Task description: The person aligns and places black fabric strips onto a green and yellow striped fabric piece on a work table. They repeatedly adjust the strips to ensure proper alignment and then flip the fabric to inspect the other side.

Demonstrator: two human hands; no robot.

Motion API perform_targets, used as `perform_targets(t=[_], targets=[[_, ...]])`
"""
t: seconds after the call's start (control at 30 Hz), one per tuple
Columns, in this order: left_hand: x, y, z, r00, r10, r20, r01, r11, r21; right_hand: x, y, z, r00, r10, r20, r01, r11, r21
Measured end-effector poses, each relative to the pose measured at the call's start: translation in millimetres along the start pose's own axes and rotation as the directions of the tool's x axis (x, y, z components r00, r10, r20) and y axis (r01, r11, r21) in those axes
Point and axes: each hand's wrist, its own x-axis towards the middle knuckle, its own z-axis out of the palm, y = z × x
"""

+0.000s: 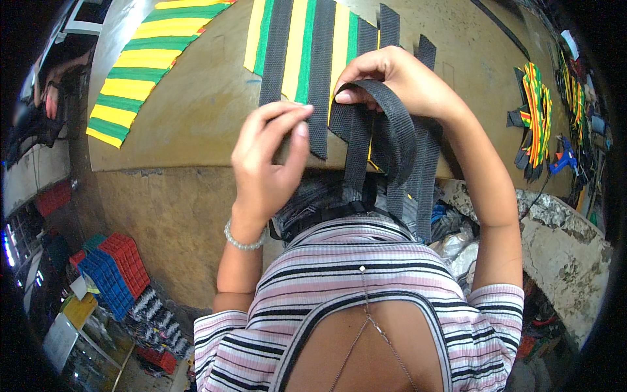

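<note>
My right hand (385,81) pinches a black webbing strap (398,124), which loops over the hand and hangs down past the table edge. Beneath it lies a row of black webbing strips (318,85) set side by side with yellow strips (297,46) and green strips (304,81). Just to the left, my left hand (269,153) hovers by the near ends of this row, thumb and forefinger slightly apart. Nothing shows between its fingers. Further black strap ends (428,144) drape over the edge toward my lap.
A striped yellow and green panel (140,68) lies at the table's left (202,117). To the right are a bundle of coloured strips (537,121) and a blue glue gun (563,155) with a cord. Red and blue woven pieces (117,271) sit low at left.
</note>
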Motion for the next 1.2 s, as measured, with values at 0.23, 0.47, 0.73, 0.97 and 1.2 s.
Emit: perform_targets(t=[0.23, 0.47, 0.73, 0.97, 1.2], targets=[[0.7, 6.7, -3.8, 0.984, 0.112, 0.14, -0.134, 0.978, 0.158, 0.7, -1.6, -0.9, 1.0, -0.002, 0.024, 0.001, 1.0, 0.031], [-2.2, 7.4, 1.9, 0.985, 0.042, 0.165, -0.083, 0.966, 0.245, 1.0, -1.7, -3.8, 0.998, 0.017, 0.054, -0.019, 0.999, 0.037], [-6.7, -1.2, 5.4, 0.989, 0.078, 0.127, -0.105, 0.969, 0.223, -0.1, -1.8, -0.1, 1.0, -0.005, 0.008, 0.005, 1.0, -0.005], [-10.2, 0.1, 2.2, 0.963, 0.141, 0.229, -0.208, 0.93, 0.302, 0.2, -4.7, -0.5, 1.0, 0.022, 0.006, -0.022, 1.0, 0.002], [-11.2, 1.3, 3.9, 0.937, 0.183, 0.299, -0.288, 0.887, 0.362, 0.5, -6.0, 1.4, 0.997, 0.071, -0.027, -0.072, 0.997, -0.014]])
